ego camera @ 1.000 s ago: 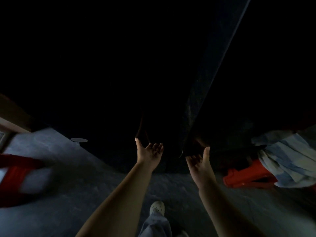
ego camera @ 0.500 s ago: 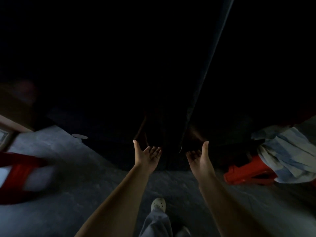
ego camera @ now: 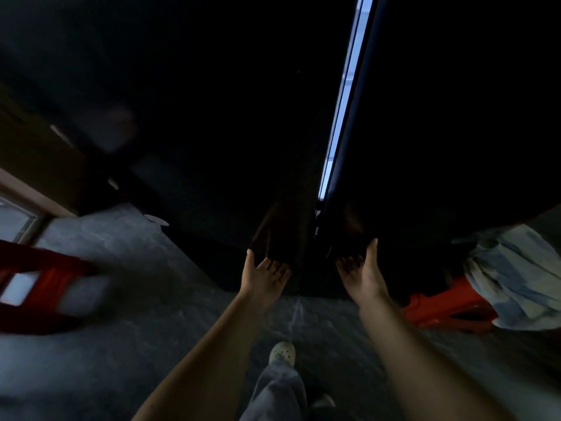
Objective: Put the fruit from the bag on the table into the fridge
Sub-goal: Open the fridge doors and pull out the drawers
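Note:
A tall dark fridge fills the upper view, with a left door (ego camera: 212, 117) and a right door (ego camera: 455, 117). A thin bright gap (ego camera: 343, 95) shows between the two doors. My left hand (ego camera: 264, 273) is palm up at the lower edge of the left door, fingers curled against it. My right hand (ego camera: 361, 270) is palm up at the lower edge of the right door, fingers hooked under it and thumb raised along the door face. No fruit or bag is in view.
A red stool (ego camera: 45, 284) stands blurred on the grey floor (ego camera: 151, 329) at the left. At the right, an orange-red plastic item (ego camera: 440, 308) lies under a blue-white cloth (ego camera: 516, 278). My foot in a white clog (ego camera: 282, 354) is below the hands.
A lit gap has appeared between the fridge doors as the right door swings out. Both hands have stayed at the doors' lower edges and risen slightly.

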A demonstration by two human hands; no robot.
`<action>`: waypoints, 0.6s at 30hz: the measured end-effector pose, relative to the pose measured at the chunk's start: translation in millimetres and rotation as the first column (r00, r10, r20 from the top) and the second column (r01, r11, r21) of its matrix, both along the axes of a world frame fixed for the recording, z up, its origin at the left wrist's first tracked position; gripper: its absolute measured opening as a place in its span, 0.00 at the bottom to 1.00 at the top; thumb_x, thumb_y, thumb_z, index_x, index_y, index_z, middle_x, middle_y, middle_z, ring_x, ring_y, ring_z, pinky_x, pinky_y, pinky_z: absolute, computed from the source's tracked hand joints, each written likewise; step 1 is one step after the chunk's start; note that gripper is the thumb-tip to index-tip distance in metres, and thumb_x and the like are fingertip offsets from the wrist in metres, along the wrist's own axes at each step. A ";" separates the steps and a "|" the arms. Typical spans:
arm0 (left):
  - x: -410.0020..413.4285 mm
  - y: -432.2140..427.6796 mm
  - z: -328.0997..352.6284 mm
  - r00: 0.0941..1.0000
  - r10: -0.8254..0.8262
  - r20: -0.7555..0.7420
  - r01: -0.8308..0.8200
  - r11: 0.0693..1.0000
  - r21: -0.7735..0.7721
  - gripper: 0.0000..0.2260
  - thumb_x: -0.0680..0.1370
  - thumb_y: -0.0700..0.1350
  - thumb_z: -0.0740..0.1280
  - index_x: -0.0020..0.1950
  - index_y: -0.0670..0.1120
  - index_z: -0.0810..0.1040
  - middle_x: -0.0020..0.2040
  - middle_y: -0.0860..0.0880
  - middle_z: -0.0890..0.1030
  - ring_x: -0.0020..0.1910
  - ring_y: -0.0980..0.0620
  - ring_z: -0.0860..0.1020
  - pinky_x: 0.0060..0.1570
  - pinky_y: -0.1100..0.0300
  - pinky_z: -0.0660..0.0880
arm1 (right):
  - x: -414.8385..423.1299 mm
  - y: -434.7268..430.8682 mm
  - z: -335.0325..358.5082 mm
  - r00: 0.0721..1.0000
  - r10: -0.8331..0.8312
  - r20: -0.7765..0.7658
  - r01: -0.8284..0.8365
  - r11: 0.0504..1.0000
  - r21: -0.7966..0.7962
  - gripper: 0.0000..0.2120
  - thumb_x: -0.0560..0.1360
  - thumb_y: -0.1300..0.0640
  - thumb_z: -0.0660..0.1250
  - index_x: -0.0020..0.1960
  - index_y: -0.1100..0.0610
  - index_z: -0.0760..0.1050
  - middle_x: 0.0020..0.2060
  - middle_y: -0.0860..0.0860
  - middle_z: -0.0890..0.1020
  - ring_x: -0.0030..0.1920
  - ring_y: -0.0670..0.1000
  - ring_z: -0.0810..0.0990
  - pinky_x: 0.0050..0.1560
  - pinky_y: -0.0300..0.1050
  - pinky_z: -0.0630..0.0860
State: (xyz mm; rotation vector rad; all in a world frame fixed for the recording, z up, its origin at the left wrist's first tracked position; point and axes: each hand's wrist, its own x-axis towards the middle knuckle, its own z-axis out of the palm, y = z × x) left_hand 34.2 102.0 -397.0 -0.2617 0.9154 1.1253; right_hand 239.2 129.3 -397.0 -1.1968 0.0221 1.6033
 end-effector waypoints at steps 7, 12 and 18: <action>-5.2 -34.3 -2.0 0.998 -0.022 -0.066 0.024 0.999 0.022 0.34 0.76 0.67 0.56 0.70 0.42 0.68 0.65 0.41 0.74 0.65 0.44 0.71 0.67 0.51 0.63 | 10.3 -27.1 0.2 0.998 0.007 0.059 -0.005 1.000 -0.023 0.38 0.57 0.32 0.72 0.59 0.55 0.76 0.52 0.54 0.82 0.53 0.52 0.82 0.55 0.47 0.76; -15.0 -60.0 -2.6 0.994 -0.041 -0.104 0.043 0.999 0.019 0.31 0.77 0.64 0.57 0.69 0.44 0.71 0.63 0.42 0.77 0.60 0.44 0.75 0.68 0.50 0.65 | 20.5 -52.2 -2.4 0.999 0.016 0.048 -0.016 1.000 0.005 0.38 0.62 0.31 0.68 0.65 0.54 0.74 0.56 0.54 0.81 0.57 0.54 0.80 0.62 0.51 0.74; -16.2 -77.9 7.2 0.992 0.002 -0.124 0.000 1.000 0.019 0.28 0.78 0.62 0.57 0.70 0.44 0.71 0.67 0.43 0.74 0.66 0.45 0.71 0.66 0.53 0.65 | 40.5 -81.3 -4.4 0.999 0.031 0.039 -0.032 0.999 0.002 0.48 0.51 0.30 0.75 0.63 0.56 0.74 0.55 0.55 0.82 0.53 0.54 0.83 0.56 0.50 0.76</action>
